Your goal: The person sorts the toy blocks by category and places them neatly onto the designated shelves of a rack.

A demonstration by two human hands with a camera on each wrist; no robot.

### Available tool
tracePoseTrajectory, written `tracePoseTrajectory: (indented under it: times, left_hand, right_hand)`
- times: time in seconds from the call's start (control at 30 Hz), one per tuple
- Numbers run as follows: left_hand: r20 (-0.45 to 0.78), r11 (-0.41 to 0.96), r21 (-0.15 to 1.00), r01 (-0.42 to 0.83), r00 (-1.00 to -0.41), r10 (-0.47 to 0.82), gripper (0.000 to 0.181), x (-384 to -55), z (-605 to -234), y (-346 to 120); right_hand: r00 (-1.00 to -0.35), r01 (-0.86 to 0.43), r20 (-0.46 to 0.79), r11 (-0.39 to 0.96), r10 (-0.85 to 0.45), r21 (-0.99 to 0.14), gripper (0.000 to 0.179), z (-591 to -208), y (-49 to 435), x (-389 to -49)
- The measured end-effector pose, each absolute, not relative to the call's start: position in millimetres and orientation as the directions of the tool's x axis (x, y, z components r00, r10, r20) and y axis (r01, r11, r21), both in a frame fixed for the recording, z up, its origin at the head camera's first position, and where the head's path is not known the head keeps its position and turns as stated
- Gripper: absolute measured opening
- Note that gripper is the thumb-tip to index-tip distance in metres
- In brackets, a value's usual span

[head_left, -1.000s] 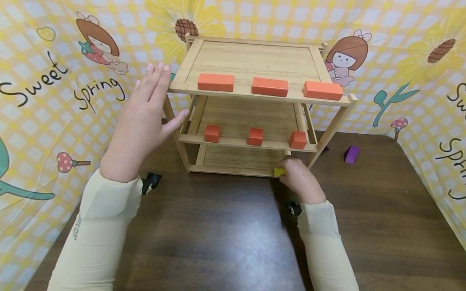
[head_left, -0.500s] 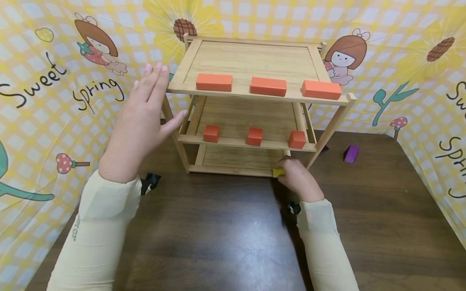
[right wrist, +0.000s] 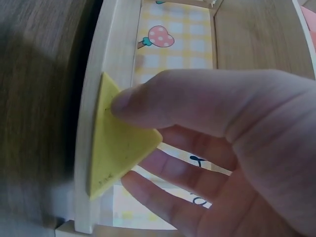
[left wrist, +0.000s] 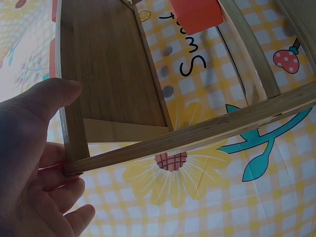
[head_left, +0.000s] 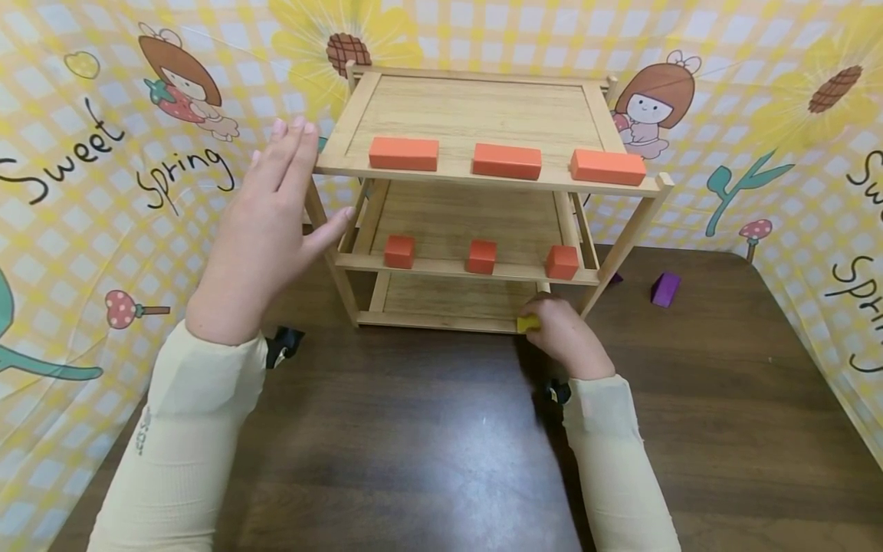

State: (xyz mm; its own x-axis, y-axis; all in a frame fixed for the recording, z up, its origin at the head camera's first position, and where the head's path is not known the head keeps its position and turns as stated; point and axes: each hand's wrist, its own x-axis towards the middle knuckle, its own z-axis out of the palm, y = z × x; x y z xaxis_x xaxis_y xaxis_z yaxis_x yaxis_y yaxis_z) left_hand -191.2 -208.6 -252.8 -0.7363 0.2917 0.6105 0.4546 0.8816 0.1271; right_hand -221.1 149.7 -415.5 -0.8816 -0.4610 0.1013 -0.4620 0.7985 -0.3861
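In the head view a three-tier wooden shelf (head_left: 476, 115) stands on the dark table. My left hand (head_left: 265, 222) is at its left front corner; in the left wrist view the fingers (left wrist: 61, 192) lie beside the post and the thumb extends over the front edge. My right hand (head_left: 566, 333) is at the right end of the lowest tier. Thumb and fingers there pinch a yellow triangular block (right wrist: 118, 143), which sits on the tier's front rail (right wrist: 89, 143). The far sides of the right fingertips are hidden behind the block.
Several orange-red blocks line the shelf: long bars (head_left: 507, 162) along the top front edge and small blocks (head_left: 481, 257) along the middle rail. A purple block (head_left: 665, 290) lies on the table (head_left: 414, 429) right of the shelf, with another partly hidden behind the right leg.
Almost nothing differs. Both hands keep their places at the shelf, and the yellow block stays pinched at the lowest rail; the head view has shifted only slightly.
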Motion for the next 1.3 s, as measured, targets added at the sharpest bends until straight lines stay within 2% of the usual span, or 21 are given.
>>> tracePoseTrajectory:
  times: [0.27, 0.73, 1.1, 1.3]
  left_hand:
    - [0.602, 0.886, 0.128, 0.445, -0.745, 0.287, 0.083, -190.8, -251.8, -207.2]
    - [0.609, 0.885, 0.131, 0.446, -0.741, 0.283, 0.082, -191.1, -251.5, -207.0]
    - [0.615, 0.888, 0.116, 0.445, -0.734, 0.287, 0.081, -190.4, -252.0, -207.9]
    - [0.620, 0.888, 0.111, 0.446, -0.730, 0.289, 0.082, -190.4, -252.0, -207.4]
  right_hand:
    - [-0.888, -0.441, 0.085, 0.786, -0.451, -0.434, 0.025, -399.2, 151.4, -214.3]
    - [-0.878, -0.465, 0.117, 0.769, -0.464, -0.438, 0.019, -358.6, 160.2, -193.5]
    - [-0.913, -0.392, 0.128, 0.742, -0.388, -0.543, 0.018, -336.9, 177.4, -174.4]
    - [-0.927, -0.367, 0.147, 0.751, -0.346, -0.549, 0.018, -331.4, 192.8, -169.1]
